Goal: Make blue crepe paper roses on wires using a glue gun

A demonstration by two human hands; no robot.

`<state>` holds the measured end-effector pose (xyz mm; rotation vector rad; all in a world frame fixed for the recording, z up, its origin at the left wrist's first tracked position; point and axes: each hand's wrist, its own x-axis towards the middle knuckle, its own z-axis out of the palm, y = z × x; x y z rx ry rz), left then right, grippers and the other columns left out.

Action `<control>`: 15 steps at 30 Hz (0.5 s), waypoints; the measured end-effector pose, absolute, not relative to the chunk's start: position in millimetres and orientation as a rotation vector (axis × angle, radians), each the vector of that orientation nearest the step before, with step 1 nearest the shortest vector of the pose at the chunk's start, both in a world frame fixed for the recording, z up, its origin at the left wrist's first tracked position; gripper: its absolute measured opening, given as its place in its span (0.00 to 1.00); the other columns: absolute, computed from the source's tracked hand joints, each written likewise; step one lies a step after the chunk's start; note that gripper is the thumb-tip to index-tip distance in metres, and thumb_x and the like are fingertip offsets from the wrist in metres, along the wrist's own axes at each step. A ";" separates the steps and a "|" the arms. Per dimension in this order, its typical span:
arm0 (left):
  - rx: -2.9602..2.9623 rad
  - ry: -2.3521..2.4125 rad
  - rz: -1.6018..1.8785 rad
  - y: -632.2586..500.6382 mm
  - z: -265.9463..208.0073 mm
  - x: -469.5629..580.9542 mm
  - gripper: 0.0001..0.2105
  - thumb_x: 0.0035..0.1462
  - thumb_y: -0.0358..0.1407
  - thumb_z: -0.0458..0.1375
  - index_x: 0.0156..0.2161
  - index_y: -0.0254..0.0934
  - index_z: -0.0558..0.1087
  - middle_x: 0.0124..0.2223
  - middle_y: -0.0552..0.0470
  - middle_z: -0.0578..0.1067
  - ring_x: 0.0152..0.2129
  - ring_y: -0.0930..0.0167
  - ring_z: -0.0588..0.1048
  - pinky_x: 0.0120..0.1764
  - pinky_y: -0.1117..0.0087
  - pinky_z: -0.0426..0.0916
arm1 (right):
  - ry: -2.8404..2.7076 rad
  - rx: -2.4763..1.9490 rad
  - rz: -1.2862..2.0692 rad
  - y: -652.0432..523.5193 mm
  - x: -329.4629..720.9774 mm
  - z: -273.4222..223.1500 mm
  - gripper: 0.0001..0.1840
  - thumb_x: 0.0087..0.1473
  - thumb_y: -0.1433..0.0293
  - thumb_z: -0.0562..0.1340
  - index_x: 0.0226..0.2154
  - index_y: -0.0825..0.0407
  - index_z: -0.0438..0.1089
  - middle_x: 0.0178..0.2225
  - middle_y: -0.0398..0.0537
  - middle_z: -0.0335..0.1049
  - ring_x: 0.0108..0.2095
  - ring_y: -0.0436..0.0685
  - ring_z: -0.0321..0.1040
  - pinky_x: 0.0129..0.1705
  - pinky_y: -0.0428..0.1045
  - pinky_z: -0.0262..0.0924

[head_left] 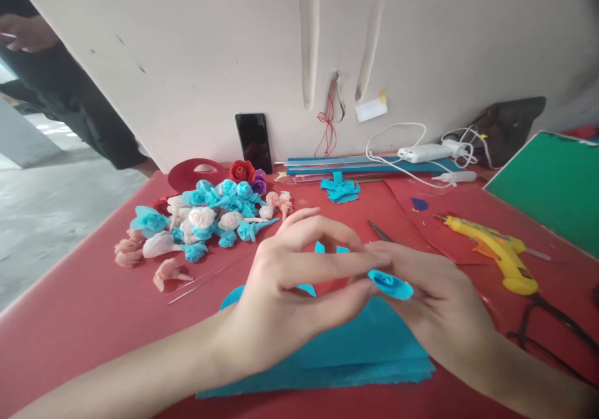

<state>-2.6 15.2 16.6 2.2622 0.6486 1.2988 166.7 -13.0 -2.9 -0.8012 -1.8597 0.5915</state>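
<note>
Between my hands, above the table, is a small blue paper flower (390, 284) with a rolled centre. My left hand (304, 275) pinches it at its left end with thumb and fingers. From the other side my right hand (435, 294) closes around it, its fingertips mostly hidden behind the flower and the left fingers. Below lies a stack of blue crepe paper sheets (327, 356), partly covered by my hands and left forearm. Just beyond the right hand shows the tip of a pair of scissors (379, 231), the rest hidden.
Blue, white and pink paper flowers (201, 218) are heaped at the left. Blue paper strips (340, 188) lie farther back. A yellow glue gun (496, 250) with its cord sits right, near a green board (556, 188). A phone (254, 143) leans on the wall; a person (60, 76) stands at far left.
</note>
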 end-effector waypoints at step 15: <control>2.558 0.527 1.252 20.0 20.5 -9.5 0.08 0.56 0.28 0.56 0.38 0.35 0.78 0.36 0.49 0.77 0.31 0.71 0.75 0.47 0.63 0.61 | -1.944 -0.764 0.553 -9.3 170.6 -6.4 0.14 0.55 0.82 0.56 0.39 0.49 0.69 0.37 0.43 0.71 0.36 0.47 0.68 0.40 0.39 0.63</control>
